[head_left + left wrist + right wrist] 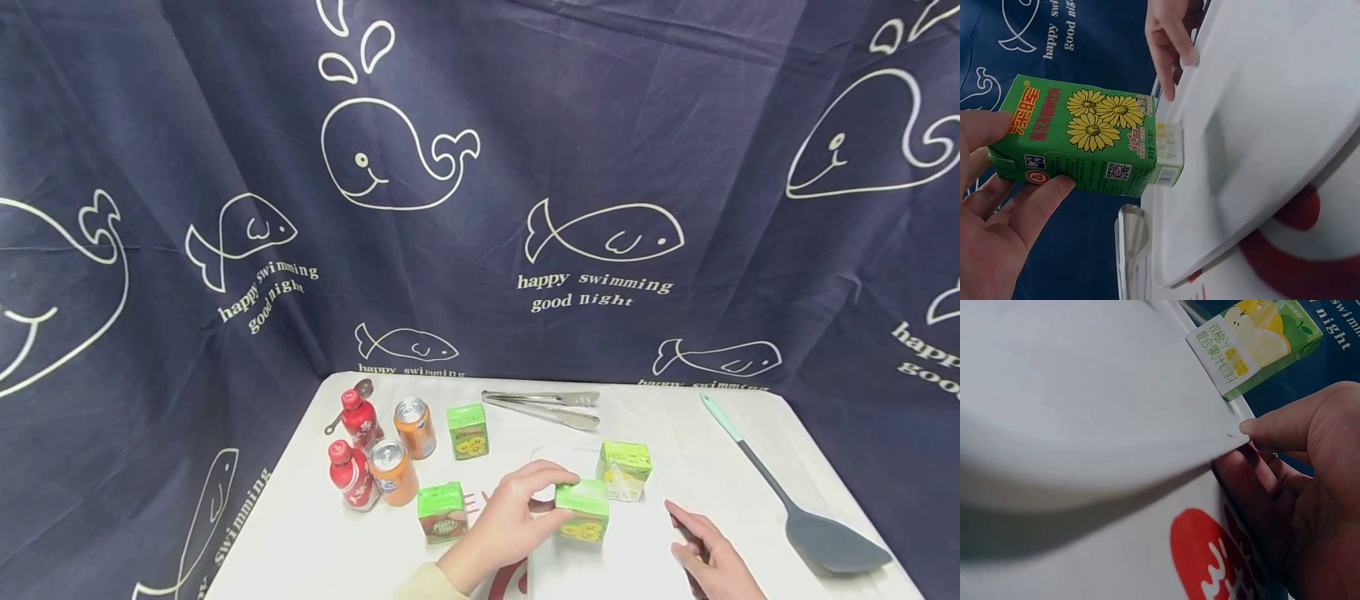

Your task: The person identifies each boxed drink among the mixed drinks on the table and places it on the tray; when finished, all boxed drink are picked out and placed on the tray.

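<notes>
My left hand (517,508) grips a green drink carton (1079,134) with yellow flowers on its front, thumb on one side and fingers on the other. The carton is over a white tray (1272,125). On the tray's far part stands a yellow-green juice carton (1254,344) with fruit pictures. My right hand (712,554) pinches the tray's right edge, thumb on top of the rim and fingers underneath, as the right wrist view shows.
Left on the white table stand two red bottles (352,475), two orange cans (393,475) and two more green cartons (442,512). A dark spoon (363,388) and metal tongs (543,407) lie at the back. A grey spatula (825,537) lies at right.
</notes>
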The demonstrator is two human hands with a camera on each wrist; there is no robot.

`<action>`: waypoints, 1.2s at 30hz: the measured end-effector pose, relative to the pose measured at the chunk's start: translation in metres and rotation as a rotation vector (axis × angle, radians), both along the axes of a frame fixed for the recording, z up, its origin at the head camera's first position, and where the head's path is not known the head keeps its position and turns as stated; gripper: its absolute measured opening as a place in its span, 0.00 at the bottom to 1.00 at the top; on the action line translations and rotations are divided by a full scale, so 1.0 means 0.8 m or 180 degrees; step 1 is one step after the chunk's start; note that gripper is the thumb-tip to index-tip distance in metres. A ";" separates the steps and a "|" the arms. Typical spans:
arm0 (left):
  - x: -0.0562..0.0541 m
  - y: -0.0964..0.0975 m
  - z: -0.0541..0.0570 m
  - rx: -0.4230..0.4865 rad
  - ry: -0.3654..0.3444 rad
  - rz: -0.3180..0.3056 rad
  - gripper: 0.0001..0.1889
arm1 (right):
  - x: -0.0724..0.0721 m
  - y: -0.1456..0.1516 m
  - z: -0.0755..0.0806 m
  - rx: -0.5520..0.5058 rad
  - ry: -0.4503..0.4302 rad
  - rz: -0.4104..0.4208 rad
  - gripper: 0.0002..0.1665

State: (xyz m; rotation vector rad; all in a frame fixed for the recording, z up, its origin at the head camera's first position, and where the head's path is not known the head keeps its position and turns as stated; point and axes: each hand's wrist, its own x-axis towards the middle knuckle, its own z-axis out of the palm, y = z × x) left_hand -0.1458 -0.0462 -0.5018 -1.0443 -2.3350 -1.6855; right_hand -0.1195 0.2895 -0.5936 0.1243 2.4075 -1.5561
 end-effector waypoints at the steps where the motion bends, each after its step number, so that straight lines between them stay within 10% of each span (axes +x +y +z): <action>1: 0.000 0.003 -0.002 0.0004 0.0000 0.0003 0.18 | 0.000 0.000 0.000 0.0008 -0.0007 -0.0005 0.38; 36: 0.015 0.086 -0.047 -0.0094 -0.0339 -0.0227 0.19 | -0.002 -0.003 -0.001 0.0060 -0.0114 -0.0079 0.38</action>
